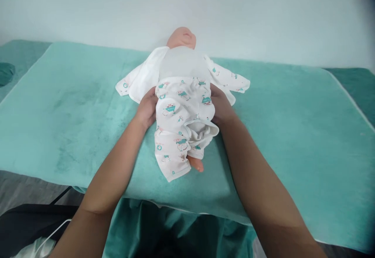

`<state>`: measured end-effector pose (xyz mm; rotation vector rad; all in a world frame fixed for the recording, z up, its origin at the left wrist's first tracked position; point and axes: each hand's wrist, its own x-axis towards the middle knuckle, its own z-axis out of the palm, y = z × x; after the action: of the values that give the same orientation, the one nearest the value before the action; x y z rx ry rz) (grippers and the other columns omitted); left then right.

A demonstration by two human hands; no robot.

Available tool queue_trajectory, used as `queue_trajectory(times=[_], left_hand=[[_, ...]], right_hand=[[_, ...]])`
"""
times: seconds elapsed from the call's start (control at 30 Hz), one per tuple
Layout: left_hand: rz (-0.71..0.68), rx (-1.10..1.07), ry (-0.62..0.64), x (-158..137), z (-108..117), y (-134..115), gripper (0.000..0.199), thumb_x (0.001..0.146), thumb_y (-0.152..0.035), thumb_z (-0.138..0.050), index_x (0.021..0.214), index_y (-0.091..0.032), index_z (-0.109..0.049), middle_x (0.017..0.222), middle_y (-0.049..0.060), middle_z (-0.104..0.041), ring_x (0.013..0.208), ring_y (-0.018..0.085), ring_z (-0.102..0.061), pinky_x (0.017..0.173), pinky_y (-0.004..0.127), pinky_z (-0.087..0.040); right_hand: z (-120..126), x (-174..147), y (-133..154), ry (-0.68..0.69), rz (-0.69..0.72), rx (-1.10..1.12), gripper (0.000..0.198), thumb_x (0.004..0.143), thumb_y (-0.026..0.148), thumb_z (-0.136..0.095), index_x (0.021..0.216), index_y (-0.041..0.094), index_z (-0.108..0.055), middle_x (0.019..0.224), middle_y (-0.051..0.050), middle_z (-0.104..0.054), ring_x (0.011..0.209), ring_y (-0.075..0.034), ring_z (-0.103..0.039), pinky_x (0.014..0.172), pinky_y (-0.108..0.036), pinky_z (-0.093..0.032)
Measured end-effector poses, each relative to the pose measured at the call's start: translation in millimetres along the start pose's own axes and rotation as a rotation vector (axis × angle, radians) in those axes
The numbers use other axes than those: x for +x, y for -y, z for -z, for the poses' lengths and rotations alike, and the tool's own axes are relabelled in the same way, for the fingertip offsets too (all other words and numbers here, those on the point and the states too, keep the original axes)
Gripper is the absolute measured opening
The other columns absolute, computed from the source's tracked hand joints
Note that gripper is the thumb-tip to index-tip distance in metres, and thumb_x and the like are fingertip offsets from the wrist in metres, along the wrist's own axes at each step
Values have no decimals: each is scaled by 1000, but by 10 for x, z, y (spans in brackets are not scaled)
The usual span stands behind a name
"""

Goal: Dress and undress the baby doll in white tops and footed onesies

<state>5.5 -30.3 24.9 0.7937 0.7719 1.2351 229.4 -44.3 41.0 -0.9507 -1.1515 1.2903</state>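
A baby doll [182,37] lies on its back, its head towards the wall. White baby pants [184,101] with small teal and orange prints cover its hips and legs, and one foot [195,163] sticks out at the bottom. The near leg opening is bunched and folded open. Beneath the doll spreads a printed white shirt [146,70], open at the front, sleeves out to both sides. My left hand [148,107] is closed at the left side of the pants' waist. On the right side my right hand [221,104] grips them too. The pants hide most fingertips of both hands.
A teal plush cover [79,113] drapes the table and hangs over its front edge. Behind it rises a white wall [249,15]. At the lower left are a black object [32,219] and a white cord [55,230]. Darker teal cloth [6,74] shows at the far left.
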Motion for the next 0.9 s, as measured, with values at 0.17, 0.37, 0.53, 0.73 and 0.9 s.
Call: queue_trajectory(times=[0.17,0.37,0.53,0.73,0.9], left_hand=[[-2,-9,-35,20,0,0,31,73,-17,-79,104,-18,-70,103,6,-79,114,30,-73,104,47,-58],[-133,105,-169,-25,-12,-66,22,76,-22,-76,96,-20,-69,88,1,-74,94,22,-73,87,34,-59],[-291,255,-137,-93,19,-130,21,87,-31,-73,106,-23,-73,104,1,-75,94,17,-70,86,29,-55],[-337,443,-84,-85,59,-146,27,88,-42,-76,108,-26,-67,131,3,-70,114,20,-68,100,33,-53],[-296,451,-84,-24,84,-151,27,84,-38,-80,93,-24,-58,143,7,-66,140,27,-59,113,41,-49]], right_hand=[[3,-13,16,14,69,-146,35,71,40,-87,103,30,-80,105,-2,-82,113,-32,-73,94,-50,-61],[54,-8,-63,-266,154,-484,18,78,35,-76,93,24,-77,93,-1,-79,96,-26,-72,91,-43,-56],[89,-92,-122,-358,216,-584,22,82,29,-67,103,25,-74,93,0,-77,89,-20,-68,84,-36,-53],[59,-103,-90,-327,212,-605,18,81,28,-65,98,25,-71,89,0,-75,86,-20,-66,81,-35,-52],[80,16,-128,-328,178,-498,16,75,28,-67,91,25,-66,87,0,-75,85,-19,-68,81,-35,-53]])
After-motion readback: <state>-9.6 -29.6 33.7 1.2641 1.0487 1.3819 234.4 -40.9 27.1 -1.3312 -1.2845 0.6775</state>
